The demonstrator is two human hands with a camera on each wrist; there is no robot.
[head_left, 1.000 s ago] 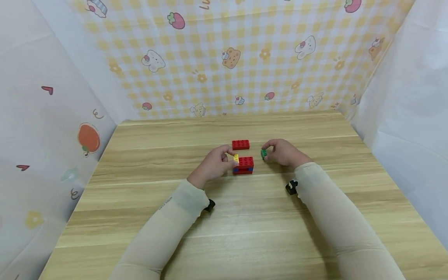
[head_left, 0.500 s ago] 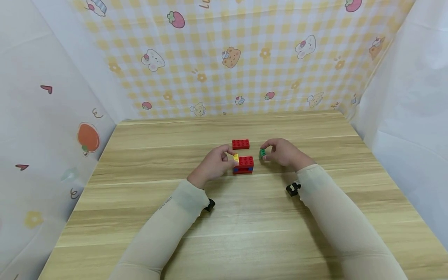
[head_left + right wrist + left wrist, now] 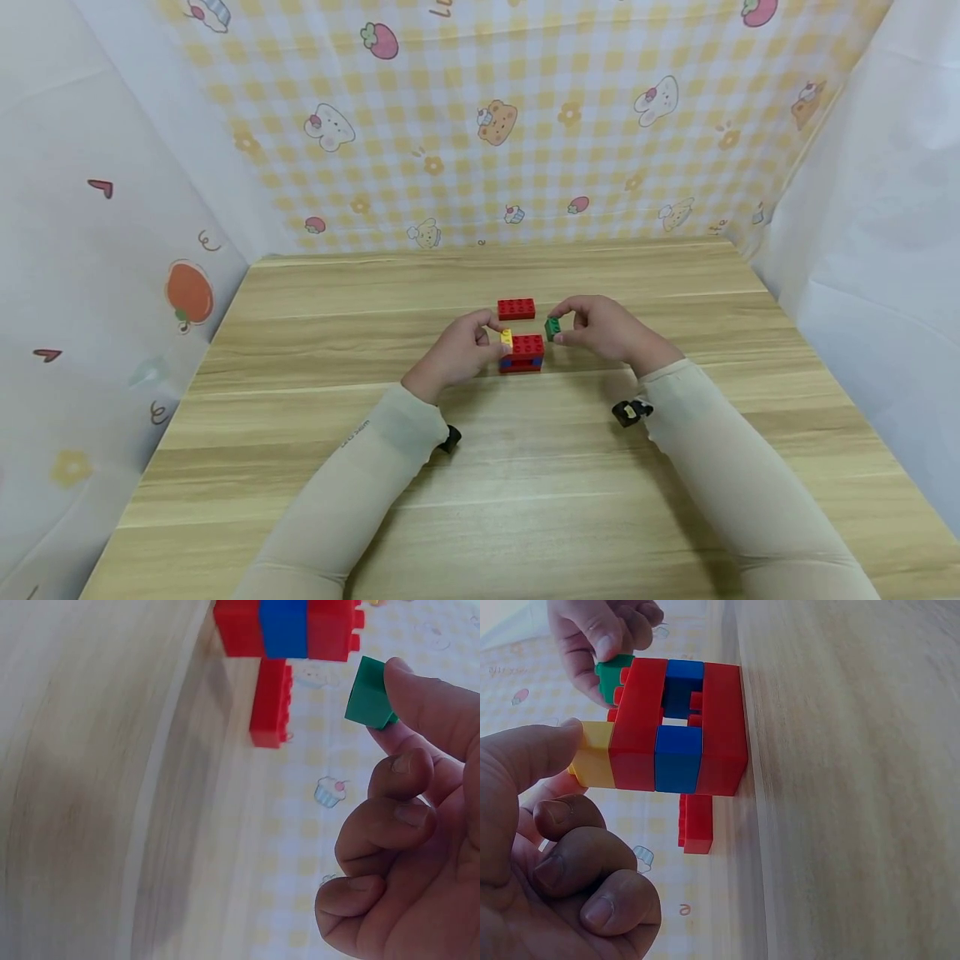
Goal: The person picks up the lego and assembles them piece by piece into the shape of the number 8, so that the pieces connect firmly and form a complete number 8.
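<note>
A small stack of toy bricks stands on the table: a red brick (image 3: 724,735) at the bottom, two blue bricks (image 3: 678,759) as pillars with a gap between, and another red brick (image 3: 639,724) across the top. My left hand (image 3: 463,350) pinches a yellow brick (image 3: 596,754) between thumb and forefinger, at the left end of the stack's top. My right hand (image 3: 603,327) pinches a green brick (image 3: 370,694) by thumb and forefinger. In the head view the green brick is held just right of the stack, at about the height of its top.
Behind the stack, a loose red brick (image 3: 516,309) lies studs up on the wooden table (image 3: 510,500). A yellow checked cloth (image 3: 450,125) hangs at the table's back edge, with white cloths on both sides. Black wrist devices (image 3: 632,412) show under the sleeves.
My right hand has moved left with the green brick, closer to the stack. The left hand has stayed in place on the yellow brick.
</note>
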